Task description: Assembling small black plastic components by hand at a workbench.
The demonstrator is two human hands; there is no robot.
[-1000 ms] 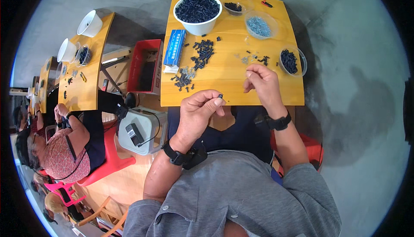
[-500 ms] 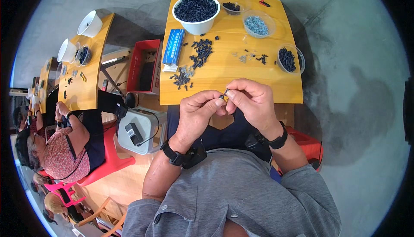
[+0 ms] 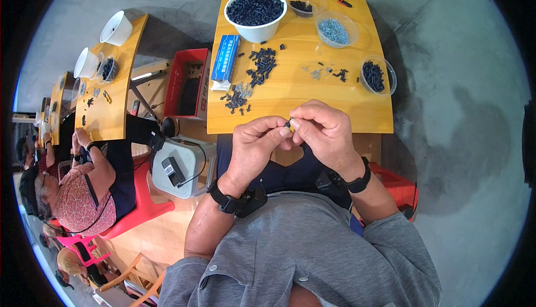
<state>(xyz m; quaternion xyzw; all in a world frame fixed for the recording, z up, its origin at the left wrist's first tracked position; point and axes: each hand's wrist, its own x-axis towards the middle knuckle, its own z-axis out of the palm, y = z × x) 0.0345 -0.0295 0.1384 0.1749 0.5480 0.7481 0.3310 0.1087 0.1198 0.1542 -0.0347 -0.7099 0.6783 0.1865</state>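
Observation:
Just off the table's near edge, my two hands meet fingertip to fingertip. My left hand (image 3: 258, 146) pinches a small black plastic piece (image 3: 288, 124) between thumb and fingers. My right hand (image 3: 325, 134) is closed in a pinch against the same piece; whatever else its fingertips hold is hidden. Beyond the hands, on the wooden table (image 3: 312, 103), lies a loose pile of short black pieces (image 3: 262, 66), with small grey clear-looking bits (image 3: 241, 92) at its near end. A few more clear bits (image 3: 316, 74) and black pieces (image 3: 340, 75) lie to the right.
A white bowl (image 3: 255, 31) heaped with black pieces stands at the back left, beside a blue box (image 3: 225, 58). Clear tubs hold silvery screw-like parts (image 3: 334, 31) and black pieces (image 3: 373, 76). A red-and-black tool (image 3: 345, 3) lies far right. Another person (image 3: 84, 195) works at left.
My right fingers have closed in over the black piece, so less of it shows between the fingertips. My left hand stays nearly still.

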